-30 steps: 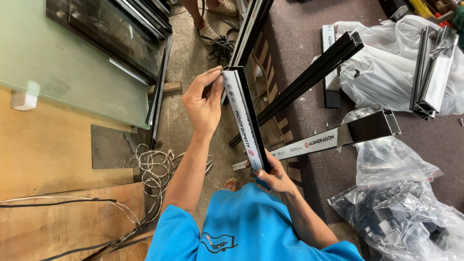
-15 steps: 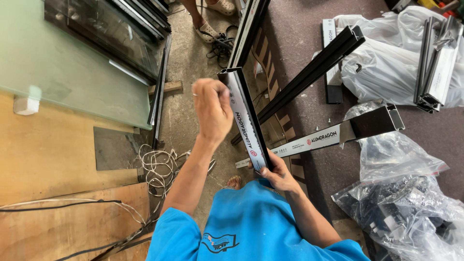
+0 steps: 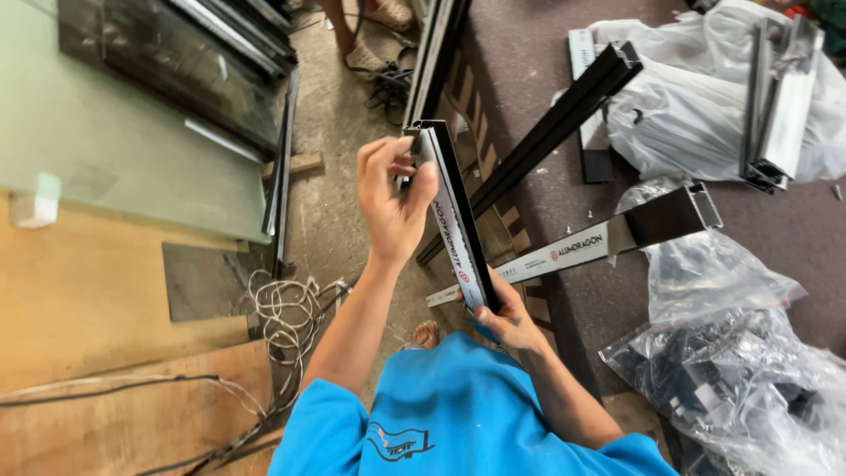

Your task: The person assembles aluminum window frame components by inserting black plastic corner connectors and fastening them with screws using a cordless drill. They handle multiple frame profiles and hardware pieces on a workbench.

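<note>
I hold a short black aluminium profile (image 3: 456,211) with a white protective film strip on one face, upright in front of my blue shirt. My left hand (image 3: 394,199) pinches its top end between thumb and fingers. My right hand (image 3: 505,319) grips its lower end from the right side. Two longer profiles lie on the brown mat beyond it: a black one (image 3: 564,113) slanting up to the right and a film-wrapped one (image 3: 617,236) pointing right.
Clear plastic bags of parts (image 3: 731,361) and profiles (image 3: 705,106) lie at the right. A glass pane (image 3: 115,167) and dark frames (image 3: 220,53) sit at the left over plywood (image 3: 97,291). Coiled cable (image 3: 286,308) lies on the concrete. Another person's sandalled feet (image 3: 374,35) stand at the top.
My left hand has stayed at the profile's top end and shifted its fingers there. The profile stays upright, and my right hand has kept its grip below.
</note>
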Motion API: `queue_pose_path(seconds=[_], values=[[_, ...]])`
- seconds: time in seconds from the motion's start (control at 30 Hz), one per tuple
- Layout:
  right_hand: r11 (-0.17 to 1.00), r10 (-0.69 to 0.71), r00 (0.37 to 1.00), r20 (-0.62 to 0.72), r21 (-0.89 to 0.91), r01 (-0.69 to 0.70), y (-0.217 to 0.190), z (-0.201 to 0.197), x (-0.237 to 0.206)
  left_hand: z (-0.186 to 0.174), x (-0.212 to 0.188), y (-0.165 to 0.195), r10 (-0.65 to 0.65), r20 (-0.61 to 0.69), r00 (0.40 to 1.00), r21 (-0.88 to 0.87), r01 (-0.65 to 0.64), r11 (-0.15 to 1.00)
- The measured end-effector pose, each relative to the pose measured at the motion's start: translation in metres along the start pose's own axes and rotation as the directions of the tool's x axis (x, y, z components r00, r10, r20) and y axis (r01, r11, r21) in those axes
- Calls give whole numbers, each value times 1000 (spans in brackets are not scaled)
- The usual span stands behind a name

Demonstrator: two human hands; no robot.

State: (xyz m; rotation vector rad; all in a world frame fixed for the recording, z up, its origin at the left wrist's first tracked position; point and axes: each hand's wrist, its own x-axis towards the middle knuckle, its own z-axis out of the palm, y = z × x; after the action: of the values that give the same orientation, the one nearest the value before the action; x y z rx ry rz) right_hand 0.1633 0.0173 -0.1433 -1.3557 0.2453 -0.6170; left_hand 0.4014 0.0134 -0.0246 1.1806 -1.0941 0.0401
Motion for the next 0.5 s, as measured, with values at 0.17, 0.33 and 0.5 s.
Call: queue_pose_path(seconds=[0.17, 0.33, 0.5], values=[[999, -4, 1000, -6, -41, 3, 4, 3, 0, -6, 8, 1, -46, -26, 999, 85, 48, 995], [979, -81, 997, -8, -190, 78, 4, 5, -2, -9, -10, -22, 103, 63, 993, -3, -103, 995], [964, -103, 993, -57, -253, 85, 1, 11, -3, -10, -61, -20, 130, 48, 990, -46, -127, 991]])
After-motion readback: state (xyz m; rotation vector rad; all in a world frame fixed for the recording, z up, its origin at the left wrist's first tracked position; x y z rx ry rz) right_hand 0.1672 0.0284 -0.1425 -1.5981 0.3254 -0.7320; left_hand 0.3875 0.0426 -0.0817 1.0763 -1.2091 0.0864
